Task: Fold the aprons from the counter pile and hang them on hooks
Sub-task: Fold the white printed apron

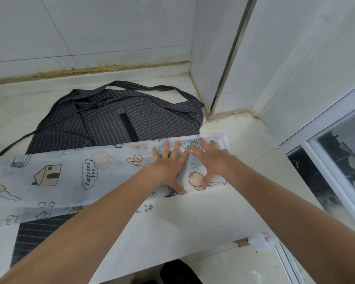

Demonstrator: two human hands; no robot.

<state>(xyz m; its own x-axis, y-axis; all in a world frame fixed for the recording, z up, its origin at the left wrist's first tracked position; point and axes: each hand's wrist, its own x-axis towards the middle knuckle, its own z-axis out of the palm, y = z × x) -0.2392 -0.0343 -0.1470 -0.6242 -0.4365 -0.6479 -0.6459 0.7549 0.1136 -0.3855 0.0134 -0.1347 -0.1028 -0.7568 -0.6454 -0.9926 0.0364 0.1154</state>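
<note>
desk [223, 218]: pale stone top, fills most of the frame, meets the tiled wall at top and a window frame at far right.
printed apron [70, 177]: white, cartoon houses and leaves, "Happy and free" text; lies as a long band across the middle of the frame from left edge to right of centre. Looks already folded lengthwise at least once, a doubled edge shows at its right end. Not yet a compact fold.
striped apron [119, 119]: dark with thin white stripes, upper centre of the frame, rumpled, straps loose and trailing toward the wall and lower left. Untouched, unfolded by the look of it.
second striped cloth [35, 238]: dark striped piece at lower left under the printed apron, partly hidden; cannot tell if it is a separate apron or part of the same one.
left hand [168, 167]: centre of frame, fingers spread flat, palm down, pressing on the printed apron's right end; grips nothing.
right hand [211, 162]: just beside the left one, fingers also spread flat on the same cloth, thumb down near the lower edge; grips nothing.
hooks: none in view.
progress: early. One apron mid-fold, being smoothed; at least one more waits; nothing hung as far as shown.
left to do: finish this fold, fold the striped one, hang all.
</note>
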